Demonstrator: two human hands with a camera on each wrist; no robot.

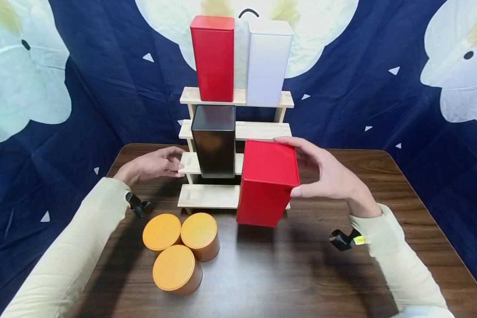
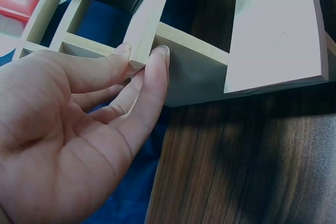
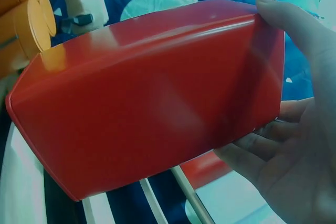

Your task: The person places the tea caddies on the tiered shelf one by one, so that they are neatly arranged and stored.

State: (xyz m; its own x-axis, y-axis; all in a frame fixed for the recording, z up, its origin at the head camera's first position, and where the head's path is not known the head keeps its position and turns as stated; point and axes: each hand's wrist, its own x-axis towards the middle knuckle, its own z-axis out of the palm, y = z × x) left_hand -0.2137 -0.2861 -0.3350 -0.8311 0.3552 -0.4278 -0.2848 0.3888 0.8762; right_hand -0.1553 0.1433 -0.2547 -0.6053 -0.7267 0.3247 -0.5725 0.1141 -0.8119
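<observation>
**A:** What do the hands have?

**B:** The right hand is spread wide and grips the red box near its upper end, at the box's three o'clock, thumb and fingers on opposite sides. The left hand, toward nine o'clock, is nearly closed, pinching the end of a plank on the wooden rack.

**A:** Where's the box itself?

**B:** In front of the rack's right half, apparently lifted off the counter.

**A:** How will it handle?

**B:** I'd guess thin painted metal: stiff, light if there's nothing inside, though I can't see the contents. The gloss could make it slip, and the corners might dent.

**A:** Best hold?

**B:** Flat across two opposite walls, fingers well down, since a high grip may let the bottom swing. At ten o'clock the black box stands close.

**A:** And farther out?

**B:** Three orange tins at eight; on the top tier, another red box at eleven and a white box at twelve.
</observation>
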